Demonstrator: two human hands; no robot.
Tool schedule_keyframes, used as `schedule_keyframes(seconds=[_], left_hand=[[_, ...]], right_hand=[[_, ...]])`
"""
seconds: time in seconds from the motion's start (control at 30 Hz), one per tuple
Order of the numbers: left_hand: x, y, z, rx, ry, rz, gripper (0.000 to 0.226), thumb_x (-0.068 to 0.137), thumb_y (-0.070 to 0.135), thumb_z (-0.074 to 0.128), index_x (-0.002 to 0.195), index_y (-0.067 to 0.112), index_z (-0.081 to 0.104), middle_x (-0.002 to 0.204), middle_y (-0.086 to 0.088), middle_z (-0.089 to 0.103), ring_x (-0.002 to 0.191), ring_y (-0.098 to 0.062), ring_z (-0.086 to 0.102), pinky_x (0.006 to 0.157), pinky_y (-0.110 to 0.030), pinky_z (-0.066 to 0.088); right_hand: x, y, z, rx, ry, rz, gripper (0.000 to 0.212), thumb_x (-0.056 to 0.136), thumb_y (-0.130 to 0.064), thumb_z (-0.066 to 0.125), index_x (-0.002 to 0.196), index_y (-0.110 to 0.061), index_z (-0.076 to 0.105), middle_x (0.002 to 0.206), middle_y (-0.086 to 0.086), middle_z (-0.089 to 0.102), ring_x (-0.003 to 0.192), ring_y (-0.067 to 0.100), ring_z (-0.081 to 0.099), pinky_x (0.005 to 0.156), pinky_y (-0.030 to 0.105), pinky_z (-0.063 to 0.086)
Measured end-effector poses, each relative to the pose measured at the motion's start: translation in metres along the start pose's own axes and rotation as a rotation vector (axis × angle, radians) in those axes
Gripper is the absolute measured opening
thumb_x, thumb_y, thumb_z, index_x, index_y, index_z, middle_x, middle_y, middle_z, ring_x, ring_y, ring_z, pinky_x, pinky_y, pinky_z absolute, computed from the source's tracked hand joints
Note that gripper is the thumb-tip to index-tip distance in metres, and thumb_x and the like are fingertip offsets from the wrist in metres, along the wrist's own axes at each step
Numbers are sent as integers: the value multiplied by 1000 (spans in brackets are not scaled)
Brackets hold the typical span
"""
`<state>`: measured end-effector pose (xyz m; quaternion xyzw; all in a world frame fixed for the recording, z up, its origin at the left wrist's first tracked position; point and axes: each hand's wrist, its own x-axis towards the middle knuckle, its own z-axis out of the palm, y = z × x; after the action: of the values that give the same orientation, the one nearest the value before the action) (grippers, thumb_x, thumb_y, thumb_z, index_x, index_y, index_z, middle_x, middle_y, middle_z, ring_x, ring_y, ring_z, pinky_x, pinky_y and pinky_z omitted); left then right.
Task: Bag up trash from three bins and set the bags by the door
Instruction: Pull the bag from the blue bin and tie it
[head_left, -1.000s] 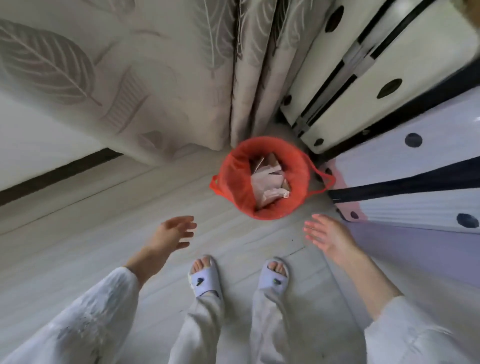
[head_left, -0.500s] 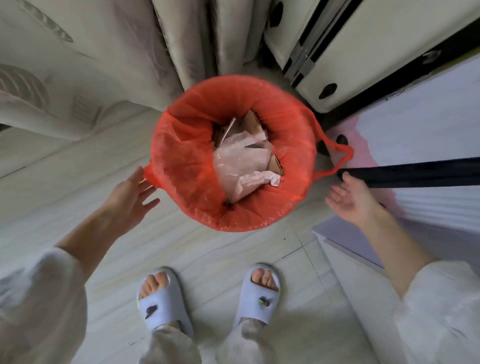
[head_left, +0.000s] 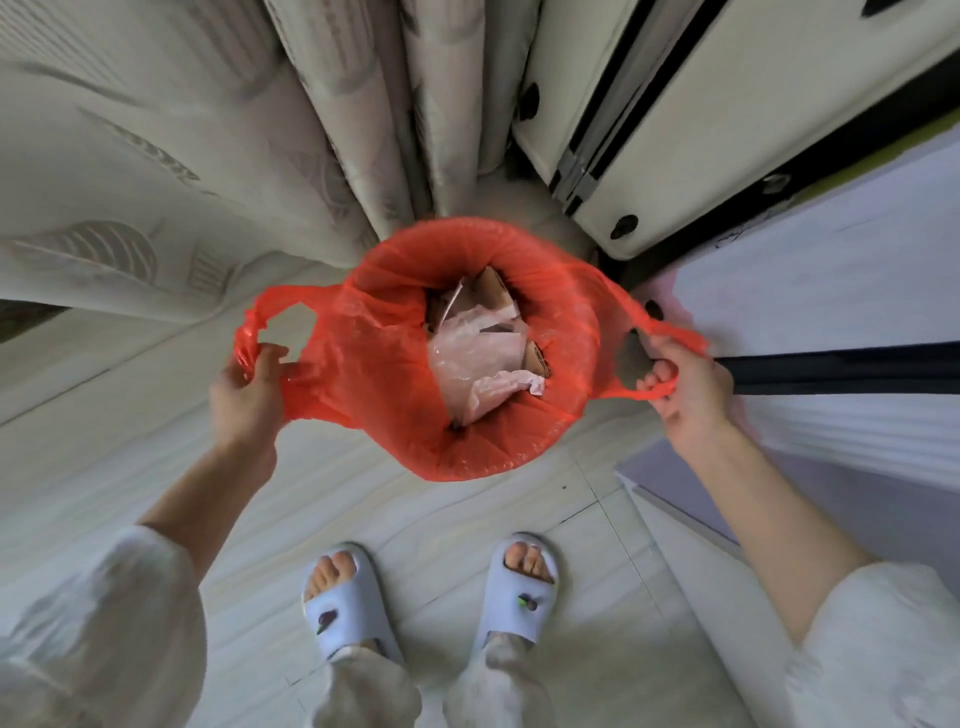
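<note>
A red plastic bag (head_left: 379, 358) lines a round bin on the floor just ahead of my feet; the bin itself is hidden under the bag. Inside lie crumpled pale plastic (head_left: 475, 364) and pieces of brown cardboard (head_left: 491, 291). My left hand (head_left: 249, 400) grips the bag's left handle loop, pulled out to the left. My right hand (head_left: 685, 389) grips the right handle loop, with fingers hooked through it and pulled out to the right.
Leaf-patterned curtains (head_left: 156, 171) hang behind and to the left of the bin. A white panel with black dots and stripes (head_left: 727, 130) leans at the back right. A lilac surface with a dark band (head_left: 841, 358) lies right. My slippered feet (head_left: 431, 592) stand on pale floor tiles.
Both hands were open beside the bin; they have now closed on the bag's two handles and drawn them outward. The view has come closer over the bin.
</note>
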<state>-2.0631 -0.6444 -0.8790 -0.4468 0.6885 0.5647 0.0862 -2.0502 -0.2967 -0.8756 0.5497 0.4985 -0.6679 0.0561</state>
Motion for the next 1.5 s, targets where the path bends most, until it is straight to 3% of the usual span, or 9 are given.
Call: schedule_keyframes(seconds=[0.23,0.53,0.67,0.8,0.93,1.03,1.17,1.37,1.5], left_hand=[[-66,51,-16,-11,-264,-38,17,88,5,50,75,12,59,70,-6,54,68,-14,52,74,-26,46],[-97,130,2,-146,-566,-104,23,88,4,43,69,16,46,43,8,42,45,-7,45,63,-24,34],[-116,147,0,-93,-636,-76,22,89,8,48,69,17,51,62,-1,42,56,-12,48,58,-19,45],[-128,168,-12,-171,-678,-51,17,89,10,49,76,18,56,73,0,56,72,-12,55,76,-24,43],[-133,196,-20,-251,-701,-39,15,91,8,46,84,16,57,81,-2,59,76,-12,59,78,-22,46],[-143,211,-23,-237,-699,-23,15,91,9,46,86,15,57,83,-3,60,79,-14,61,80,-24,47],[-173,223,-38,-141,-711,2,14,91,11,47,85,13,59,81,-3,60,75,-13,61,84,-28,45],[-228,251,-71,-100,-655,75,18,91,8,48,81,13,62,74,1,65,76,-15,57,76,-26,44],[-274,262,-103,-3,-786,168,20,92,8,45,81,14,61,81,-4,59,83,-19,51,78,-30,39]], right_hand=[[-92,-34,10,-352,-257,-48,11,88,-8,57,77,-12,56,39,-7,37,39,12,36,52,26,32],[-161,-92,50,-319,-545,-76,21,96,-7,42,90,-15,61,64,4,46,47,10,45,51,21,36],[-173,-99,65,-262,-510,-5,24,97,-9,40,88,-19,60,74,3,54,67,13,54,68,22,44],[-176,-120,72,-158,-459,15,26,99,-14,35,88,-23,57,85,0,60,81,11,59,84,27,42],[-187,-156,77,-90,-413,-51,27,100,-15,34,85,-22,56,85,-1,58,82,11,59,88,29,41],[-207,-170,75,-155,-431,-88,24,99,-15,37,91,-19,59,82,-1,59,79,12,58,82,29,45],[-247,-173,71,-315,-458,-76,28,98,-15,41,120,-7,56,78,1,58,70,14,54,73,27,44],[-328,-188,51,-278,-459,-81,29,94,-15,49,119,-3,57,75,5,57,68,17,54,70,29,46],[-385,-181,21,-341,-454,-200,28,94,-14,49,118,-3,59,76,6,59,66,18,57,67,26,48]])
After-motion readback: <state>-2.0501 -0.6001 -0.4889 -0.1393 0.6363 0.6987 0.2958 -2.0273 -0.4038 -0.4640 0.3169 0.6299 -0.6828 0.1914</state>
